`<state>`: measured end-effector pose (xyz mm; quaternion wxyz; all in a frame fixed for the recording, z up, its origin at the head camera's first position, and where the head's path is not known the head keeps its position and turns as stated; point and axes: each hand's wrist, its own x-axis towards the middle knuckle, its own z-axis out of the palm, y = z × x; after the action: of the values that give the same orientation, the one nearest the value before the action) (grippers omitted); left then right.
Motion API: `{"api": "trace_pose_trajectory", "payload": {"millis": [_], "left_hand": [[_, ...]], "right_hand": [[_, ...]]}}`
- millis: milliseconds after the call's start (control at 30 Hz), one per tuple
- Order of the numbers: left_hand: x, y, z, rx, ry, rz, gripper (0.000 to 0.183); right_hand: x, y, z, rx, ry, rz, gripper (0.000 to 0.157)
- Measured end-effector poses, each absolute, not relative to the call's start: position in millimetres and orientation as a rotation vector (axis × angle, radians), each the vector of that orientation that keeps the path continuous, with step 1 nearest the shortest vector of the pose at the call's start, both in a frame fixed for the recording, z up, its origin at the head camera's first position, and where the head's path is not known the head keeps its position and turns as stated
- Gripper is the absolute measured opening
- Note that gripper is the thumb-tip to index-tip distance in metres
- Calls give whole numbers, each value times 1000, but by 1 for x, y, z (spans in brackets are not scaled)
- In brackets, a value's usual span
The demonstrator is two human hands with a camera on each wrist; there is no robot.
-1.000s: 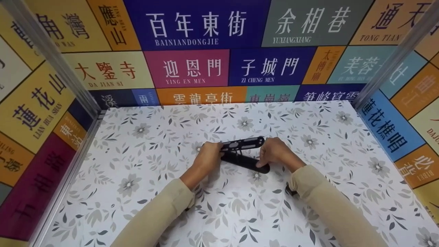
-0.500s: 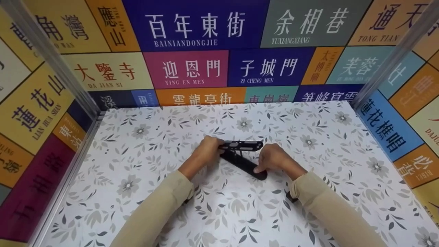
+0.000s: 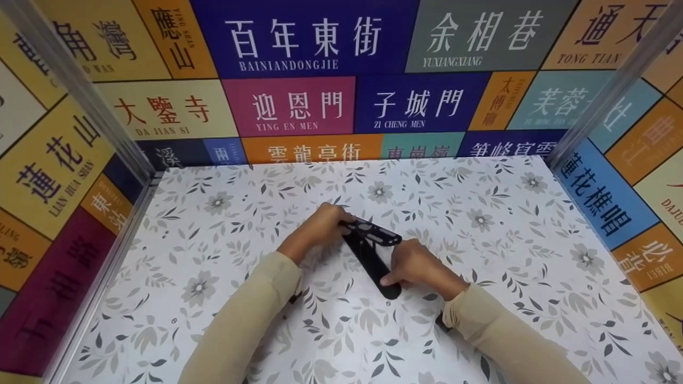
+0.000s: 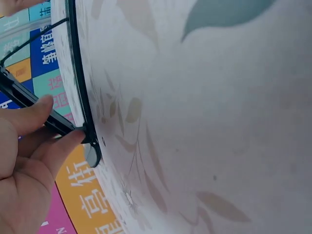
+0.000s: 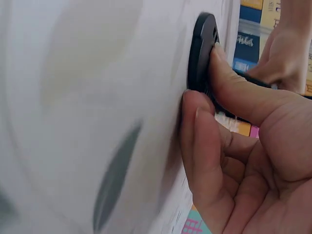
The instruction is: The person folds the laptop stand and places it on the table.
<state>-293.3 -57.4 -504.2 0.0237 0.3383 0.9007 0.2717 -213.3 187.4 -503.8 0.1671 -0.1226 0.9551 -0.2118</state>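
A black folding stand (image 3: 366, 257) is spread into a narrow V, its two long arms meeting at a hinge and bridged by a thin strut. Slots run along its upper arm (image 3: 380, 232). My left hand (image 3: 321, 225) pinches the hinge end; in the left wrist view, thumb and fingers (image 4: 34, 114) close on one bar beside the hinge. At the other end, my right hand (image 3: 415, 262) grips the rounded tip of the lower arm. The right wrist view has the thumb (image 5: 229, 78) on top of that tip (image 5: 199, 51), with the other fingers bent below it.
Under the hands is a white tabletop with a floral pattern (image 3: 213, 320). Panels with coloured name signs (image 3: 304, 37) stand along its back and both sides. Dark bands (image 3: 442, 322) show at the cuffs of the beige sleeves.
The stand has swung clockwise, its right end coming nearer the body. My right hand has moved down and left with that end, while my left hand has shifted slightly up.
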Motion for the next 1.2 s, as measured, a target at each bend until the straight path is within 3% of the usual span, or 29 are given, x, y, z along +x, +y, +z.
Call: {"api": "trace_pose_trajectory", "payload": {"millis": [500,800,1100,1200], "left_hand": [[-308,-50,-502,1053,2608,939,35],[-314,-43,-498,1020,2571,944,42],[-317,-42,-502,1004,2544,973,44],[-316,-43,-504,960,2540,1027,45]], "right_hand": [[-198,174,-508,-460,2746,-619,45],[-192,165,-504,-354,2715,-669,45],[-184,155,-505,-352,2744,-592,65],[-183,153,-505,-391,2756,-528,58]]}}
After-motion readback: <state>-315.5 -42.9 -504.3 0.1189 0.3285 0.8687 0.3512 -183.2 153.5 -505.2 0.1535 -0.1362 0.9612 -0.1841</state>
